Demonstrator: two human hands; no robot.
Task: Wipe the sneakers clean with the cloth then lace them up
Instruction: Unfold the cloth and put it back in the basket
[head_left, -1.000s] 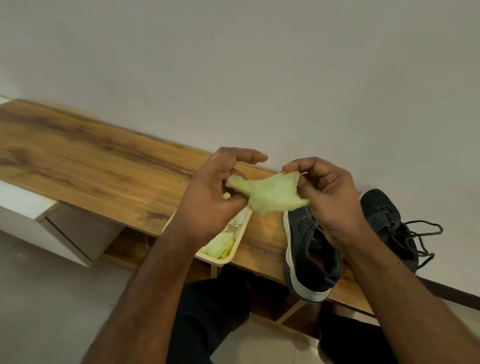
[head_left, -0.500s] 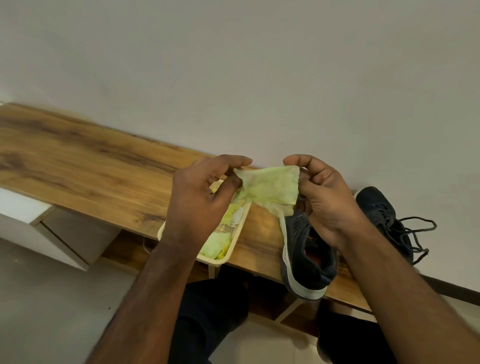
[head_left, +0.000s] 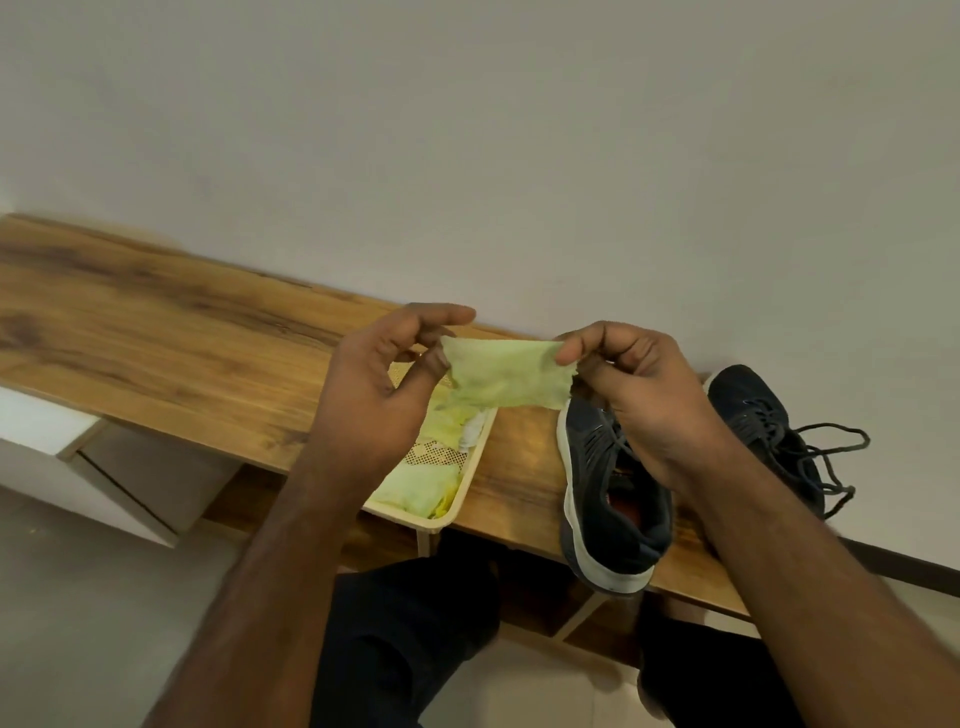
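The long wooden desk (head_left: 156, 332) runs along the wall, and on its near edge sit the two dark sneakers: the nearer sneaker (head_left: 613, 499) with its white sole hanging over the lip, the farther sneaker (head_left: 763, 415) just beyond the right wrist, its laces trailing loose. Left of them a cream perforated tray (head_left: 457, 499) holds more pale green wipes. Above the tray, the left hand (head_left: 384, 395) and right hand (head_left: 639, 395) each pinch an end of the light green cloth (head_left: 506, 376), fingers curled on its top corners. A second ago it was a crumpled wad; now it is pulled out nearly flat between them, so I'd say wiping is about to begin, neither shoe touched yet
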